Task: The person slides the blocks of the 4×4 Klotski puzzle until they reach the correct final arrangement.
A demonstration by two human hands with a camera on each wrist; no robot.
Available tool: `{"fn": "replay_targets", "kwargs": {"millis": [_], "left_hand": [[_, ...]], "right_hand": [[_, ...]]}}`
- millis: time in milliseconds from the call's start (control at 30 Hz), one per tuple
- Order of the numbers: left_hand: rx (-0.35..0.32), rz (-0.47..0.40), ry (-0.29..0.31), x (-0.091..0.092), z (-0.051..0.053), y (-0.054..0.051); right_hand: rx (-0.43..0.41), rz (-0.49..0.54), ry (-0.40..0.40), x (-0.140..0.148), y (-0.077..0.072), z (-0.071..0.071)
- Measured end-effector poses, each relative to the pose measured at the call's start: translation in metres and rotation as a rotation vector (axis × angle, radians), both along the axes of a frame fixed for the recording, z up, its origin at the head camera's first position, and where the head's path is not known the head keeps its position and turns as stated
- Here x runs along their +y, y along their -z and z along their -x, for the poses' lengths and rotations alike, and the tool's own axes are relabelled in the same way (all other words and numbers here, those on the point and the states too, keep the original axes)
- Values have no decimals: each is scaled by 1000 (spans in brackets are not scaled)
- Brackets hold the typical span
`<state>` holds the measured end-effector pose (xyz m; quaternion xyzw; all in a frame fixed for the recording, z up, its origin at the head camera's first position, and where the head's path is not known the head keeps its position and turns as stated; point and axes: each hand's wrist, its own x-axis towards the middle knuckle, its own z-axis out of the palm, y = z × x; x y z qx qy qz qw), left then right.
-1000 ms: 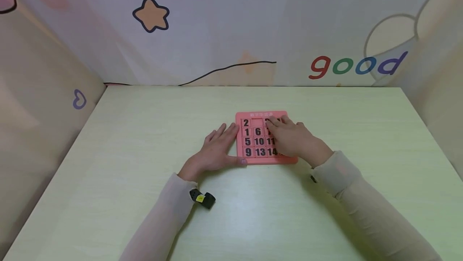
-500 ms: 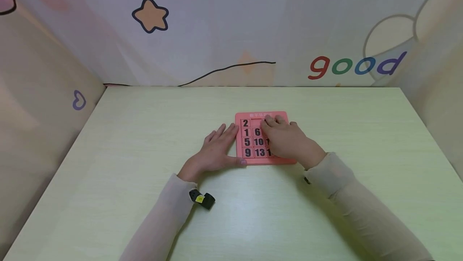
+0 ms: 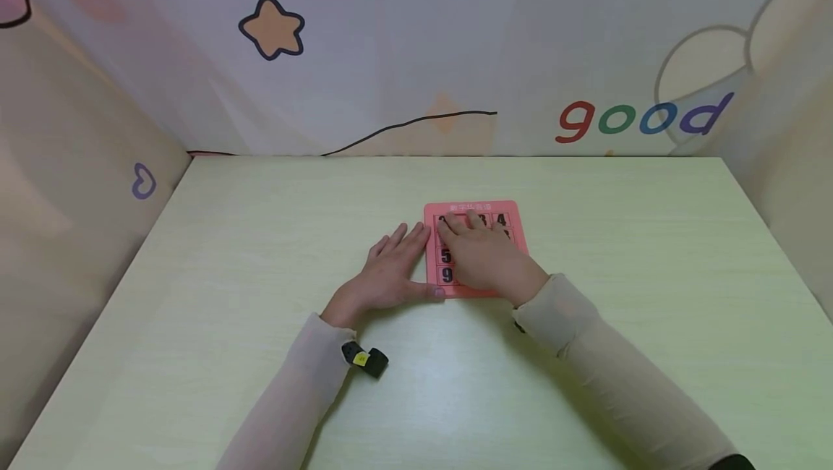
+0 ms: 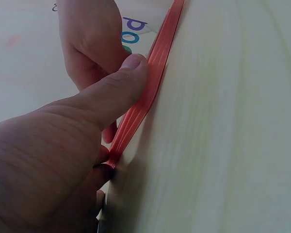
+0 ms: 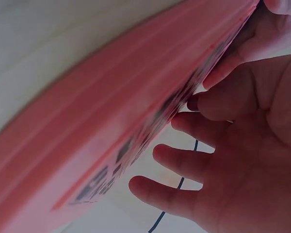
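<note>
A pink sliding number puzzle (image 3: pixel 520 235) lies flat on the table, with black numerals on its tiles. My left hand (image 3: pixel 389 275) rests at its near left corner, nearly straight fingers along the left side and thumb against the front edge. My right hand (image 3: pixel 489 257) lies over the board, fingertips on the upper left tiles; its palm hides the middle. The 5 tile (image 3: pixel 445 256), the 9 tile (image 3: pixel 447 275) and the 4 tile (image 3: pixel 501 220) show. In the right wrist view a finger touches the tile face, while the other fingers are spread and apart from it.
The pale wooden table (image 3: pixel 273 238) reaches back to a printed fabric wall (image 3: pixel 403 36) with a star and the word "good". Fabric also hangs at both sides. A black wrist camera (image 3: pixel 367 359) sits by my left cuff.
My right hand has moved left across the puzzle, from its upper right tiles to the upper left ones, uncovering the 4 and covering the 2. My left hand has stayed in place.
</note>
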<state>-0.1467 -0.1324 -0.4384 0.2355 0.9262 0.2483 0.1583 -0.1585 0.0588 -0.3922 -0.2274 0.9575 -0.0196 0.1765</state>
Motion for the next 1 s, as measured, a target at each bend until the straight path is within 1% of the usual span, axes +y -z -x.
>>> {"fn": "replay_targets", "kwargs": {"millis": [367,533,733,867,1000], "left_hand": [[-11,-5,-7,0,0,0],[-14,-11,-10,1,0,-1],[-6,-4,-4,2,0,-2],[-6,13,-9,2,0,-2],[-9,11,-13,2,0,-2]], "right_hand": [[-11,-2,2,2,1,1],[9,2,6,8,3,2],[38,-4,22,19,1,1],[37,-3,34,24,2,1],[40,-3,34,27,4,1]]}}
